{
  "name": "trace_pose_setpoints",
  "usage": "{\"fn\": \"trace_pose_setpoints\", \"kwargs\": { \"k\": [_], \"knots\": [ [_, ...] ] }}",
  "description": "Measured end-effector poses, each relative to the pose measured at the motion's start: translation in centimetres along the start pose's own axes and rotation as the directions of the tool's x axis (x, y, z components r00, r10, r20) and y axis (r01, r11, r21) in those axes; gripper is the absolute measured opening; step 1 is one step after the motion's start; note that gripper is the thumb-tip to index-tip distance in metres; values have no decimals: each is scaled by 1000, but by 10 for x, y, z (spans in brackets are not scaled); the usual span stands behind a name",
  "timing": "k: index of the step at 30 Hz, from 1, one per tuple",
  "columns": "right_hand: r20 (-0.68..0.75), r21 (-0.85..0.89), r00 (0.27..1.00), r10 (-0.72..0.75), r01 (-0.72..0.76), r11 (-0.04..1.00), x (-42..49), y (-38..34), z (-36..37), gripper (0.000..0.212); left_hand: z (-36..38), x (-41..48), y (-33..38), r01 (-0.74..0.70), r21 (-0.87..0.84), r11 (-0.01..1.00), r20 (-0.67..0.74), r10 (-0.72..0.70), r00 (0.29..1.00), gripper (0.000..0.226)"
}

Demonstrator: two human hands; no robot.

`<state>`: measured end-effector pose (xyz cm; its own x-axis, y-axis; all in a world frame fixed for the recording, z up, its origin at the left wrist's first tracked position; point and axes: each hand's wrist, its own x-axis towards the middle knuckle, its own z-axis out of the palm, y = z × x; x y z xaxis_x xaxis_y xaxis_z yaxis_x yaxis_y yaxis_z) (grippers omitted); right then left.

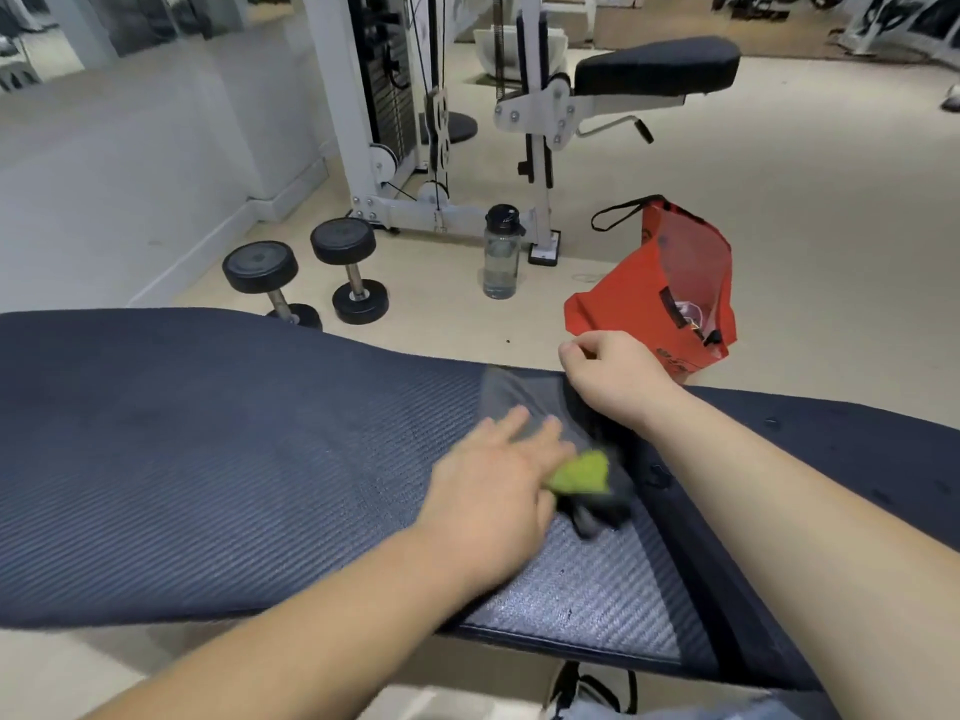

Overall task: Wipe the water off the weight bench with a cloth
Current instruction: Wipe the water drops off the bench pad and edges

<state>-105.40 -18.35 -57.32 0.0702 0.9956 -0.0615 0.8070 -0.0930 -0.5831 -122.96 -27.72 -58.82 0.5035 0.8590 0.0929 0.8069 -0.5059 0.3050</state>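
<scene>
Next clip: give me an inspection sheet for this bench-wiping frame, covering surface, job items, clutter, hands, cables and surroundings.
Surface: dark ribbed bench; droplets on its right section.
Job's things: grey and green cloth lies on the bench at the pad gap.
Clutter: red bag, bottle and two dumbbells on the floor behind.
Hands: left hand flat, blurred, on the cloth; right hand loosely curled at the bench's far edge.
Cables: machine cables on the weight stack.
Surroundings: gym floor, white machine with black seat.
</scene>
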Motion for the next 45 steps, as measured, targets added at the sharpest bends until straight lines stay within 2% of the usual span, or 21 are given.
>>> {"fn": "trace_pose_setpoints", "kwargs": {
  "k": [2,4,5,7,9,10,12,13,15,16,18,21,22,24,28,31,33,36,39,42,45],
  "knots": [
    [11,-32,1000,0,0,999,-2,-1,0,30,-6,-17,-15,-250,-74,965,116,257,959,52],
    [7,-80,1000,-29,29,996,-6,-4,0,31,-17,-21,-51,-316,-64,947,159,322,933,48],
    [5,-99,999,-46,46,994,-8,-7,0,29,-23,-23,-67,-257,-39,966,123,260,958,48],
    [11,-128,997,-73,74,989,-15,-16,0,28,-33,-30,-87,31,-32,999,4,-31,1000,49],
    [20,-162,993,-112,114,980,-20,-27,1,31,-32,-46,-74,335,-51,941,-130,-339,932,53],
    [28,-172,990,-137,140,975,-23,-33,3,31,-27,-58,-61,376,-32,926,-173,-375,911,55],
    [59,-161,981,-186,193,968,-26,-47,8,30,-20,-90,-43,183,-30,983,-153,-186,971,60],
    [86,-151,975,-207,218,964,-29,-54,11,30,-21,-105,-43,43,-48,998,-67,-47,997,62],
    [152,-152,957,-247,270,951,-35,-68,20,30,-35,-120,-75,-148,-26,989,83,149,985,62],
    [175,-155,947,-268,295,943,-38,-73,25,29,-44,-121,-94,-165,5,986,99,164,981,59],
    [212,-146,929,-303,337,930,-45,-82,32,29,-62,-120,-122,33,57,998,-7,-33,999,54],
    [250,-130,906,-342,382,915,-51,-93,38,26,-63,-114,-117,517,23,856,-162,-507,847,54],
    [255,-122,901,-351,390,913,-52,-96,39,25,-55,-118,-105,534,80,841,-154,-519,841,53],
    [252,-113,894,-371,408,906,-54,-104,41,24,-43,-134,-83,398,133,907,-134,-382,914,57],
    [276,-111,851,-447,490,865,-65,-127,52,24,-58,-149,-100,141,187,972,18,-147,989,63],
    [288,-154,782,-553,608,779,-84,-145,63,26,-90,-135,-119,211,52,976,282,-217,935,66],
    [333,-198,747,-576,652,732,-98,-158,71,34,-110,-127,-120,357,-214,909,363,-265,893,67],
    [553,-154,705,-443,610,778,-116,-171,81,51,-125,-129,-131,462,-434,773,210,-412,887,43],
    [633,-348,677,-375,682,643,-125,-166,96,102,-121,-131,-155,539,-341,770,29,-565,825,41],
    [561,-392,695,-449,701,595,-109,-154,110,94,-113,-121,-169,550,-313,774,-48,-591,805,39],
    [425,-462,799,-425,595,657,-60,-137,107,81,-109,-106,-183,539,-260,801,-83,-575,814,43]
  ]
}}
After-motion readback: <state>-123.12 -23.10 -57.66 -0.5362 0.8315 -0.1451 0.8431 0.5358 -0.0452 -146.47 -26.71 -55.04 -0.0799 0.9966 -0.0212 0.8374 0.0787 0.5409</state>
